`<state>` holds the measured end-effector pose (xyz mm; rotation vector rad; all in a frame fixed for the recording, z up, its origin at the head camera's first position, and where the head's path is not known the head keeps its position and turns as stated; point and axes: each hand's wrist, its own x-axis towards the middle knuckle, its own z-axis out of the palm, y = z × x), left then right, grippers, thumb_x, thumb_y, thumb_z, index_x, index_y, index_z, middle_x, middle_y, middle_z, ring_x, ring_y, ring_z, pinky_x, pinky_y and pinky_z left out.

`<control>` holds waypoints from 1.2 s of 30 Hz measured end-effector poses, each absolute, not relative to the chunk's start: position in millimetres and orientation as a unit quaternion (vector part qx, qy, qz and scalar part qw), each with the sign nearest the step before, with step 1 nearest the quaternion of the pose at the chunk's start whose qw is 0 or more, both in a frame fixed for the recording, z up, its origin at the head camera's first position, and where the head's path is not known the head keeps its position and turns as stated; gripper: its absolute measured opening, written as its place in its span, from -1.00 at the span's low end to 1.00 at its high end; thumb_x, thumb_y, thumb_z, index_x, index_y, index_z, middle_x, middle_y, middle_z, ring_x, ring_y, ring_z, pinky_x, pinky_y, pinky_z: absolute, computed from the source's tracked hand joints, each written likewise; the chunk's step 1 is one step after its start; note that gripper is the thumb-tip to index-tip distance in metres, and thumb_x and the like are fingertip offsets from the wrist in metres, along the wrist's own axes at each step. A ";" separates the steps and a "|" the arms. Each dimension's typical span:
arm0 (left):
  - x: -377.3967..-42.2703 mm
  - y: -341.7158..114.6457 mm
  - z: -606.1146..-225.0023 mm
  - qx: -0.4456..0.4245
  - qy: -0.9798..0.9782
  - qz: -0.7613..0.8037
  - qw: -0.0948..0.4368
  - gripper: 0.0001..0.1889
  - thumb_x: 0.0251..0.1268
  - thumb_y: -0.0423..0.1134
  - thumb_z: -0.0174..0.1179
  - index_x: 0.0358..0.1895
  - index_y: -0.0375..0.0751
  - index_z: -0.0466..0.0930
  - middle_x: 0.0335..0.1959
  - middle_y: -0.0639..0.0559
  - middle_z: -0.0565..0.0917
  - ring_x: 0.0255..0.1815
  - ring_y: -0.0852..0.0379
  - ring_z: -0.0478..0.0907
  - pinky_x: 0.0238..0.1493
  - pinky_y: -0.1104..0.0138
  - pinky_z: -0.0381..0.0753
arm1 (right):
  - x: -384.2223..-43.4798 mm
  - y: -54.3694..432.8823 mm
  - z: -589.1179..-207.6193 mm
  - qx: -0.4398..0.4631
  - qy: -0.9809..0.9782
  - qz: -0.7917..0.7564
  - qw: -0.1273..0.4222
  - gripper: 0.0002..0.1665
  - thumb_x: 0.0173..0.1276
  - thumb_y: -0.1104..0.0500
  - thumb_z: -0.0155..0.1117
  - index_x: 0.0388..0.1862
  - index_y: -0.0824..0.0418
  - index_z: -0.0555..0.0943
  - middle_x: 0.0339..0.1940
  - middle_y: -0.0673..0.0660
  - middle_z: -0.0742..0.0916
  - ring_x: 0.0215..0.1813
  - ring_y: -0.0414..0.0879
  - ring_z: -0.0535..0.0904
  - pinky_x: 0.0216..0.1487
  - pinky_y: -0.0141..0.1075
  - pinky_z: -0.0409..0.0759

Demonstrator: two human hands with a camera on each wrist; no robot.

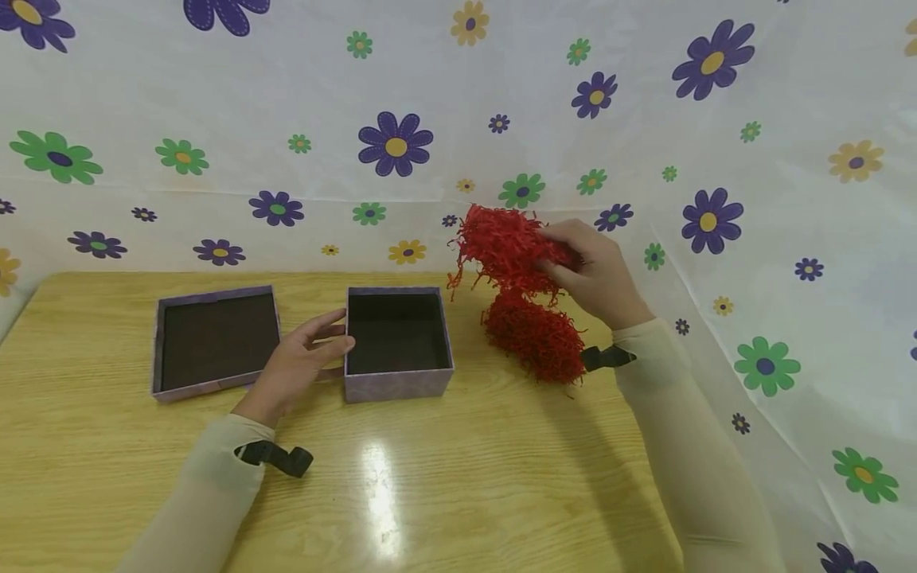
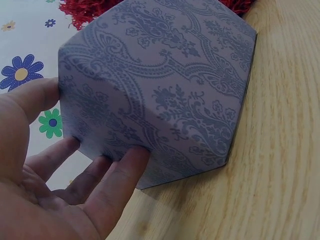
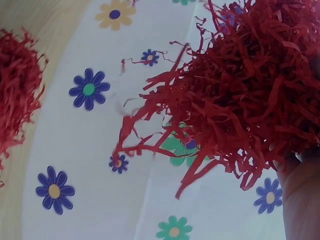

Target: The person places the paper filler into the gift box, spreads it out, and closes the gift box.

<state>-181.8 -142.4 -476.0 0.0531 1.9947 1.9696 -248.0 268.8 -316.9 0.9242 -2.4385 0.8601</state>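
An open purple patterned box [image 1: 398, 385] stands on the table, its dark inside showing bare in the head view. My left hand [image 1: 304, 358] is at the box's left side. In the left wrist view its fingertips [image 2: 131, 159] touch the patterned wall, with the fingers spread and only slightly bent. My right hand [image 1: 591, 267] grips a bunch of red shredded paper [image 1: 505, 243] above the table, between thumb and fingers. Loose strands hang from the bunch [image 3: 240, 100] in the right wrist view. Directly below it, a second heap of red shredded paper [image 1: 537, 338] lies on the table.
Left of the box, the matching lid [image 1: 215, 387] lies with its dark inside facing up, close by my left hand. A white cloth with printed flowers [image 1: 458, 95] hangs behind and to the right of the wooden table [image 1: 315, 509].
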 end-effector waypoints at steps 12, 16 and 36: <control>-181.9 -141.7 -477.1 0.019 0.697 0.697 0.168 -0.19 0.48 0.05 0.28 0.68 0.08 0.11 0.57 -0.20 0.24 0.45 -0.28 0.40 0.30 -0.09 0.58 | -237.7 242.8 -317.5 0.378 -0.853 0.303 0.191 -0.57 0.27 0.43 0.49 0.13 0.32 0.70 0.03 0.19 0.75 0.00 -0.07 0.62 0.00 -0.49 0.56; -181.2 -141.9 -477.4 0.019 0.697 0.697 0.168 -0.19 0.48 0.04 0.28 0.68 0.08 0.11 0.57 -0.21 0.24 0.45 -0.28 0.40 0.32 -0.12 0.55 | -233.0 232.8 -318.2 0.389 -0.854 0.300 0.172 -0.54 0.28 0.41 0.50 0.17 0.29 0.70 0.06 0.17 0.75 0.11 -0.01 0.64 0.16 -0.38 0.61; -183.3 -140.8 -480.0 0.019 0.694 0.701 0.164 -0.20 0.49 0.03 0.27 0.68 0.04 0.11 0.57 -0.23 0.23 0.47 -0.29 0.36 0.31 -0.14 0.55 | -234.9 184.8 -364.0 0.430 -0.852 0.281 0.098 -0.55 0.39 0.21 0.47 0.24 0.22 0.68 0.12 0.12 0.74 0.10 -0.04 0.63 0.10 -0.17 0.65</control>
